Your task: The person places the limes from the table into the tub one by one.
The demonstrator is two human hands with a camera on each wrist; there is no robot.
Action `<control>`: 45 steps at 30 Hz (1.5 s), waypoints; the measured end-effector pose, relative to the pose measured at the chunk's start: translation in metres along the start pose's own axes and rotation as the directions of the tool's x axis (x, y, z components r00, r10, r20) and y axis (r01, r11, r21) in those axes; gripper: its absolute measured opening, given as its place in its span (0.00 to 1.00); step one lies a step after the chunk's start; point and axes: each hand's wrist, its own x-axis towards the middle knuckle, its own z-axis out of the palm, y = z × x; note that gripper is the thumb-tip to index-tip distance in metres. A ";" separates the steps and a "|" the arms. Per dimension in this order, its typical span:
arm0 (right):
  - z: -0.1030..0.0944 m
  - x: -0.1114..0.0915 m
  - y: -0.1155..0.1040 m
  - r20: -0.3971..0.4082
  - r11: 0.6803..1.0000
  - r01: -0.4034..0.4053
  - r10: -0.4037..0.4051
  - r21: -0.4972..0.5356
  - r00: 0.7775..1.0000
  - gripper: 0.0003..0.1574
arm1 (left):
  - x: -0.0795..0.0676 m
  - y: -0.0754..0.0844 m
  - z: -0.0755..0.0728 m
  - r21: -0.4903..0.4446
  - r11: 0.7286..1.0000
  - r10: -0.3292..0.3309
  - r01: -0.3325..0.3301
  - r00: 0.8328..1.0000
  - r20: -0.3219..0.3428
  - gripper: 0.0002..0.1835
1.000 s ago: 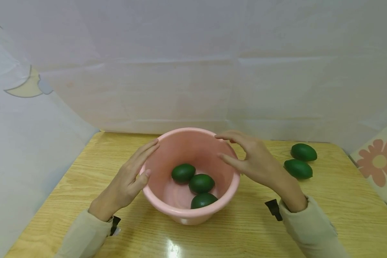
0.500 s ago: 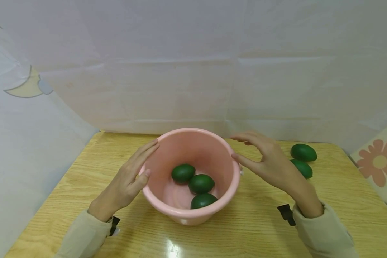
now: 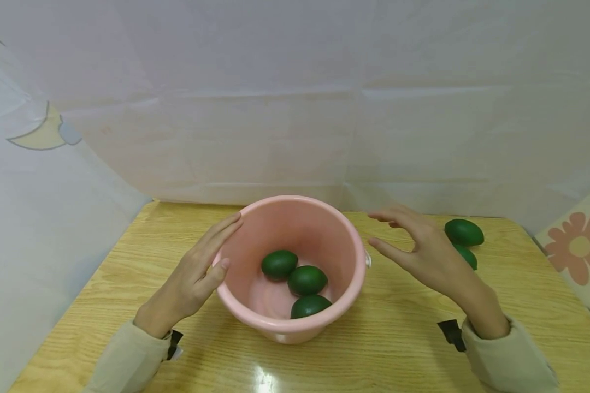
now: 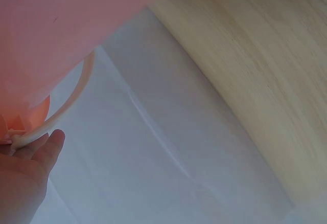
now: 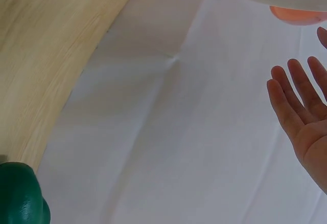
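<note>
A pink bucket (image 3: pixel 349 297) stands on the wooden table, with several shiny green oval fruits in view in all. Three of them lie inside it, one a middle fruit (image 3: pixel 307 280). My left hand (image 3: pixel 189 278) rests on the bucket's left rim, fingers straight and thumb at the rim. In the left wrist view its fingers touch the underside beside the pale handle (image 4: pixel 76 93). To the right of the bucket, apart from it, my right hand (image 3: pixel 432 254) hovers with fingers spread and nothing held. Past it lie two more fruits, a far one (image 3: pixel 464 232) and a near one (image 3: pixel 466 256), partly hidden.
The wooden table (image 3: pixel 383 349) ends at a pale cloth (image 3: pixel 285 136) hanging behind it. More printed cloth (image 3: pixel 44 218) stands along the left side. A flower print (image 3: pixel 579 245) shows at the right.
My right hand has moved right, off the bucket's right rim toward the two fruits, and now covers part of the near one. The left hand and bucket have stayed put.
</note>
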 end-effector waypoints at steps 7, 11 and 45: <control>-0.002 -0.010 0.007 0.001 0.999 -0.027 0.027 -0.036 1.000 0.33 | 0.000 0.002 -0.001 0.004 1.000 -0.004 0.004 1.000 0.006 0.33; -0.002 -0.016 0.013 0.010 0.998 -0.029 0.030 -0.060 0.999 0.33 | 0.000 0.001 0.000 0.013 1.000 -0.002 0.001 1.000 0.008 0.33; -0.007 -0.054 0.062 0.068 0.984 -0.081 0.093 -0.159 0.993 0.34 | 0.001 0.002 -0.002 0.021 1.000 -0.016 0.016 1.000 0.023 0.34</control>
